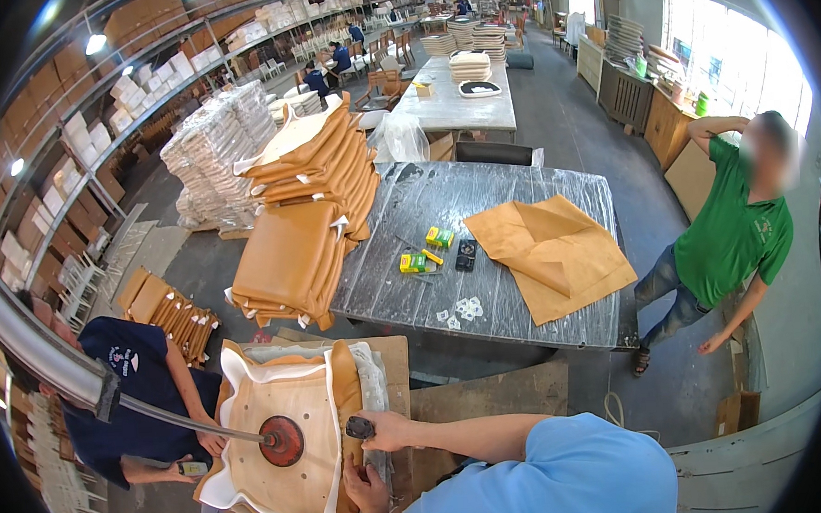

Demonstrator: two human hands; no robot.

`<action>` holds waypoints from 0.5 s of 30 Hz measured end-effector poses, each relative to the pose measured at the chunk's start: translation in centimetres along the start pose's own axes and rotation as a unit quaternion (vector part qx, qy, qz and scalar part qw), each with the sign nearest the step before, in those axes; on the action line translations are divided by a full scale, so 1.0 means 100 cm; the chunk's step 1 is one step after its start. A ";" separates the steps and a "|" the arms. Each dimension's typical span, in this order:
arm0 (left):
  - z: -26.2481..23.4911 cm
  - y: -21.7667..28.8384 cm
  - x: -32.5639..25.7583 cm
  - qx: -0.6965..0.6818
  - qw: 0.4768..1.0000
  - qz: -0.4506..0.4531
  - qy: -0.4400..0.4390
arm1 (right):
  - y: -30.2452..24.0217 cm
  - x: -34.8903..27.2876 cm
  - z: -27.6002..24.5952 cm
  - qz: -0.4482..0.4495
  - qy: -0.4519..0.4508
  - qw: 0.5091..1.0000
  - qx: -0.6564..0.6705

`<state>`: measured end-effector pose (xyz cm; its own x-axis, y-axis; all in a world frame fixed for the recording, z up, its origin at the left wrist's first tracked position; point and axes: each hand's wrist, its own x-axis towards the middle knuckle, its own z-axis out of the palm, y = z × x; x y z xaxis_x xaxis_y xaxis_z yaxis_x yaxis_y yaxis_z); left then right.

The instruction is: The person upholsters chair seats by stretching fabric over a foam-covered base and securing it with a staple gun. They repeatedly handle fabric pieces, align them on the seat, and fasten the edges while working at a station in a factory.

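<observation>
A seat panel (251, 404) lies face down below me, its bare wood ringed by white padding and a tan leather cover (345, 376). A red round press pad (282, 441) on a metal rod bears on its middle. My right hand (389, 430) grips a black-ended staple gun (359, 428) at the panel's right edge; most of the tool is hidden. Just below it, my left hand (366, 489) has its fingers bent onto the cover's edge. Across the panel, a co-worker's hand (213, 443) touches the left edge; their other hand holds a small dark tool (192, 469).
A plastic-covered table (394, 294) carries a tan leather sheet (554, 258), yellow-green boxes (418, 262) and white pieces (467, 307). Tan cushions (290, 253) are piled at its left. A person in green (738, 221) stands at the right. The press's thick metal arm (39, 341) crosses the left.
</observation>
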<state>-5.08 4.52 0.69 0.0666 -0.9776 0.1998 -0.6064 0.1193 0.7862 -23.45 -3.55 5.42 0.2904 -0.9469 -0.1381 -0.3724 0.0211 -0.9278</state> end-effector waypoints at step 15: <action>-0.016 0.025 0.006 0.003 1.000 -0.009 -0.007 | 0.019 0.006 0.003 0.055 -0.018 0.998 0.005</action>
<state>-5.29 4.51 3.70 0.0660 -0.9818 0.1780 -0.6107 0.1013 0.7853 -23.77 -3.99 3.45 0.2803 -0.9262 -0.2522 -0.3943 0.1284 -0.9100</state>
